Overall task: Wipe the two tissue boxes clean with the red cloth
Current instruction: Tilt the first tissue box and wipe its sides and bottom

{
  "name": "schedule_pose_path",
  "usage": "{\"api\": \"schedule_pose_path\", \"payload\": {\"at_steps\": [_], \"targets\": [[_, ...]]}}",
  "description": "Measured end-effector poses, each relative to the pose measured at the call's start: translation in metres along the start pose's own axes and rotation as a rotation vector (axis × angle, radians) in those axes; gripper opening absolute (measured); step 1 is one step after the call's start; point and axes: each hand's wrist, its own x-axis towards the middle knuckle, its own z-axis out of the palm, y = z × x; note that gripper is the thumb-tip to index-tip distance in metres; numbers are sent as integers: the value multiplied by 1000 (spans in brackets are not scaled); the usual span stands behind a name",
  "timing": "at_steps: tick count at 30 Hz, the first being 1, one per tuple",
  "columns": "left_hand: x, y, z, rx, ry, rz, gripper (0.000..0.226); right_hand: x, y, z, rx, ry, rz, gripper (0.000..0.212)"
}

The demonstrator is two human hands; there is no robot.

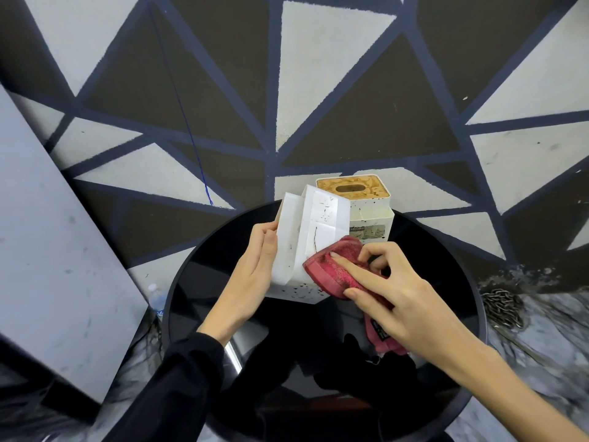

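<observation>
A white tissue box (pixel 306 231) with dark specks is tilted on the round black table (pixel 204 275). My left hand (pixel 251 269) holds its left side, thumb along the box's edge. My right hand (pixel 392 282) presses the red cloth (pixel 331 269) against the box's lower right face, with the fingers mostly straight on top of the cloth. One end of the cloth hangs below my palm. Behind it stands a second white tissue box (pixel 366 212) with a wooden slotted lid, upright at the table's far edge.
The glossy table top reflects my dark sleeves. A grey slab (pixel 47 234) leans at the left, with a plastic bottle (pixel 156 298) beside it. A metal chain (pixel 503 307) lies on the floor at the right. The rug has a triangle pattern.
</observation>
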Motion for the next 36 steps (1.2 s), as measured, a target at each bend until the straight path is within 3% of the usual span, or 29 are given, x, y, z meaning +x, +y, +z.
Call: {"api": "schedule_pose_path", "payload": {"at_steps": [1,5,8,19,36], "targets": [[2,-8,-2,4,-27,-10,43,0,0,0,5,3,-3,50],[-19,-5,-7,45,-81,126,107,-2,4,0,9,12,-1,50],[-22,-9,-13,3,-164,135,124,-1,7,0,36,26,12,48],[-26,-28,-21,-18,-91,156,115,8,7,6,65,28,57,52],[-25,-26,-14,-14,-57,195,121,6,9,2,66,6,56,54]]}}
